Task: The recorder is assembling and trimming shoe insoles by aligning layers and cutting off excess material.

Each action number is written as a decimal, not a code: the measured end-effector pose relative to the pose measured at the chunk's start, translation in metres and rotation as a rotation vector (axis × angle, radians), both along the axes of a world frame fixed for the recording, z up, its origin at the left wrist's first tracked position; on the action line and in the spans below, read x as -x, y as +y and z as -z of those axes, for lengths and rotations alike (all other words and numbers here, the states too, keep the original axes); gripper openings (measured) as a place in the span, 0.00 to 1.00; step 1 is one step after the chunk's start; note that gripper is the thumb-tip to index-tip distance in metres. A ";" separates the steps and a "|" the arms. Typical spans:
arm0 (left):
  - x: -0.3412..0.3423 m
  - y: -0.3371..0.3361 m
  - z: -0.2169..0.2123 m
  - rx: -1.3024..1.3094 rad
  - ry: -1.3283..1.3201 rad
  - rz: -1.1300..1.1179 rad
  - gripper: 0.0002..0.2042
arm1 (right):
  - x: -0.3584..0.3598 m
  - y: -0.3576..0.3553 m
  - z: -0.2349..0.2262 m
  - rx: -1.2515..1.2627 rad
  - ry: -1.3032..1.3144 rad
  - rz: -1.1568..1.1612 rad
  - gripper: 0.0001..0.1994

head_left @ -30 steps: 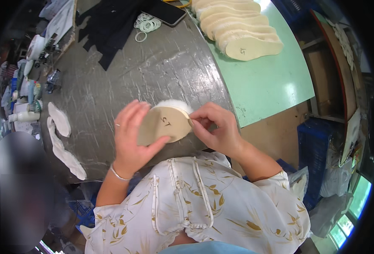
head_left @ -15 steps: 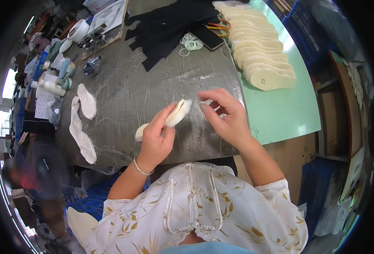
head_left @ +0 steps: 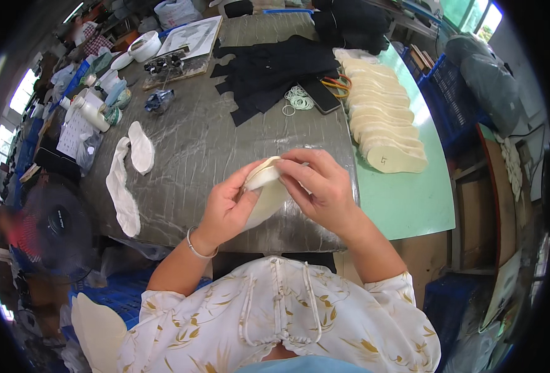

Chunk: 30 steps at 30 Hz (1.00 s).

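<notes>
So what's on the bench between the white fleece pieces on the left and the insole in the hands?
Nothing in the head view: only bare grey bench top runs between the white fleece pieces and the insole that the left hand and right hand hold.

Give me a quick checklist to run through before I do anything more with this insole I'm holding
1. Left hand grips the insole: ok.
2. Right hand pinches its top edge: ok.
3. White layer seated evenly on the insole: cannot tell, fingers cover it.
4. Grey table bare under the hands: ok.
5. Stack of insoles within reach on the right: ok.
6. White pieces lying flat on the left: ok.
</notes>
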State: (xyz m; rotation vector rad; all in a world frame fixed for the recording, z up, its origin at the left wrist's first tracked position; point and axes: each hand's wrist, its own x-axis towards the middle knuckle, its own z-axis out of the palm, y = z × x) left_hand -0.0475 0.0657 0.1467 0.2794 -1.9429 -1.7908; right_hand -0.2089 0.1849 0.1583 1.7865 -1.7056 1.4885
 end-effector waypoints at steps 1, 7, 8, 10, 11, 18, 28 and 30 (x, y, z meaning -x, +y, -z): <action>0.000 -0.002 0.000 -0.003 0.007 0.003 0.21 | -0.001 -0.001 -0.004 -0.011 0.006 0.001 0.13; -0.001 -0.014 0.003 -0.059 0.035 0.049 0.20 | 0.005 -0.011 -0.028 -0.139 0.118 -0.054 0.09; -0.003 -0.016 0.005 -0.066 0.051 0.061 0.20 | 0.005 -0.014 -0.031 -0.166 0.144 -0.070 0.09; -0.004 -0.017 -0.006 -0.118 0.045 0.090 0.20 | 0.006 -0.018 -0.034 -0.165 0.201 -0.088 0.09; -0.004 -0.020 -0.009 -0.187 0.027 0.092 0.19 | 0.005 -0.021 -0.034 -0.150 0.250 -0.087 0.09; -0.007 -0.053 -0.026 -0.055 -0.135 0.023 0.12 | -0.014 -0.039 -0.039 -0.090 0.542 -0.069 0.11; -0.001 -0.086 -0.014 0.145 -0.138 -0.121 0.12 | -0.031 -0.053 -0.034 -0.046 0.802 -0.237 0.14; 0.007 -0.091 -0.007 0.207 -0.168 -0.145 0.13 | -0.031 -0.052 -0.035 -0.084 0.822 -0.237 0.15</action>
